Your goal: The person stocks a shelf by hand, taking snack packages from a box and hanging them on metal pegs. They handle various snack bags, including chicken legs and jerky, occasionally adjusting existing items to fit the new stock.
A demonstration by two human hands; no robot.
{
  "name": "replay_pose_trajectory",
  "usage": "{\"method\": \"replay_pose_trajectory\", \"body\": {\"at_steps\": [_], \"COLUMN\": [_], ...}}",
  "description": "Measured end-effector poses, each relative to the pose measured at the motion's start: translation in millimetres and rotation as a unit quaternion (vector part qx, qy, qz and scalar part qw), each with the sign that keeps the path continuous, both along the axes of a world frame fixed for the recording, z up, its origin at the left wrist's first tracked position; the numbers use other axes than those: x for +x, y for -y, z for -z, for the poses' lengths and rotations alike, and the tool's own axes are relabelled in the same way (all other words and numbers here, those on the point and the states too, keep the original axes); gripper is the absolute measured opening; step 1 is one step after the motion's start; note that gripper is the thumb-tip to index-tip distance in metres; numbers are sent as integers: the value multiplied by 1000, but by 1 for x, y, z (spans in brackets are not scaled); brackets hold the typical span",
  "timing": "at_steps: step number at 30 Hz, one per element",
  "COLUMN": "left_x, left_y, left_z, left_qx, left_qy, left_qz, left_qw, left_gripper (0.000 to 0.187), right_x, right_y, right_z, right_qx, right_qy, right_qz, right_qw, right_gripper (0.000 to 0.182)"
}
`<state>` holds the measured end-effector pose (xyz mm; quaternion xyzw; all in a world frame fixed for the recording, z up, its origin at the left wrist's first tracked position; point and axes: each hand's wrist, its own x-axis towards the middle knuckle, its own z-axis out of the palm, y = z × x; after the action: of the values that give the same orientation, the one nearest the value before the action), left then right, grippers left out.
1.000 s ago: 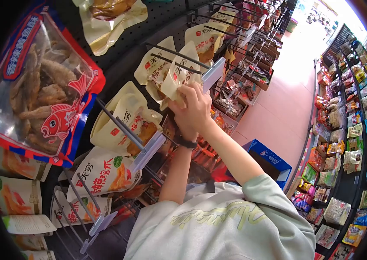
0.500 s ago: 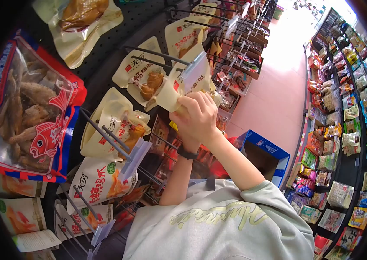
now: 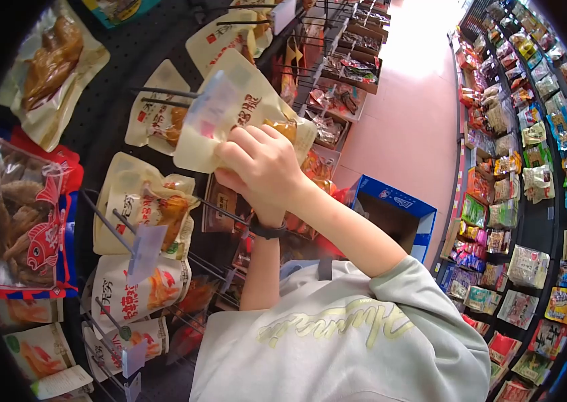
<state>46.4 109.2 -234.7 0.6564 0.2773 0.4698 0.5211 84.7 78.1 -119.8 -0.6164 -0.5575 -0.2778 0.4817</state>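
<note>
My right hand (image 3: 263,157) has its fingers closed on the lower edge of a beige snack pouch (image 3: 240,84) with red lettering. The pouch is tilted beside a hook's clear tag holder (image 3: 213,100), which overlaps it. Close underneath is my left hand (image 3: 269,206), with a black band on its wrist; its fingers are mostly hidden behind my right hand. Another beige pouch (image 3: 156,120) hangs behind on the left, and more beige pouches (image 3: 122,218) hang below it.
Metal hooks (image 3: 122,218) stick out from the rack at left. A large red and blue bag (image 3: 29,221) hangs at far left. Near my right forearm stands a blue box (image 3: 401,201). Across the pink aisle floor (image 3: 391,120) are shelves of packets (image 3: 535,187).
Both hands have shifted left in view with the pouch, whose front shows more fully and now stands out beside the tag holder. The view has also shifted, moving the rack and shelves leftward.
</note>
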Motion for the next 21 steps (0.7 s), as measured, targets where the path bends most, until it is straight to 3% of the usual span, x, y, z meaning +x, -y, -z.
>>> {"method": "replay_pose_trajectory", "body": {"at_steps": [5,11,14,16,17,21], "left_x": [10,29,39,43,45,61], "left_y": [13,41,59,74,81,119], "left_z": [-2,0,9,18,28,66], "left_qx": [2,27,65,113,223,314], "left_qy": [-13,-56,-106,-151,-189,-106], "left_qz": [9,47,90,123,130,250], "left_qw": [1000,997,988,974,947,910], "left_gripper": [30,29,29,29,28,35], "right_x": [14,43,59,66,71,76], "right_y": [10,40,70,106,129,203], "right_z": [-2,36,65,72,74,91], "right_qx": [-2,-85,-28,-79,-113,-77], "right_qy": [16,-38,-166,-224,-275,-426], "right_qz": [-3,2,13,96,97,136], "right_qw": [1000,996,986,967,950,891], "right_gripper": [30,36,42,50,55,54]}}
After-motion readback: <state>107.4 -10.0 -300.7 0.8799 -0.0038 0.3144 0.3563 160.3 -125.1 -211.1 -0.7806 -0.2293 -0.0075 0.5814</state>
